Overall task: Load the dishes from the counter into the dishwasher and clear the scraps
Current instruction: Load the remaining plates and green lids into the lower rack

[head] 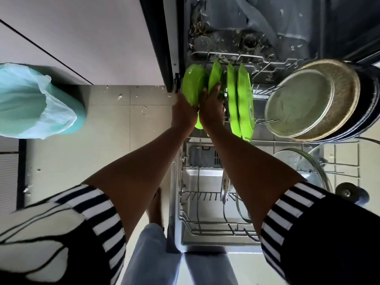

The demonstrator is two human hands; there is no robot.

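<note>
- Standing on edge in the far row of the pulled-out dishwasher rack (267, 62) are two green plates (244, 103), touching each other. To their right, a round metal pan (298, 103) leans against a stack of dark plates (368, 103).
- Glass lids (304, 161) sit in the near right part of the rack.
- A bin (30, 99) lined with a pale bag stands on the floor at left. Its contents are not visible.
- The left hand (183, 114) grips the near edge of the leftmost green plate (193, 85), at the rack's far left corner.
- The right hand (211, 108) is just beside it, fingers curled over the rim of the second green plate (214, 75).
- The left fingertips are hidden behind the plate.
- Scraps (120, 97) speckle the floor tiles, and more debris lies on the dim tub floor (205, 27).
- The right edge of the frame cuts off the dark plates.
</note>
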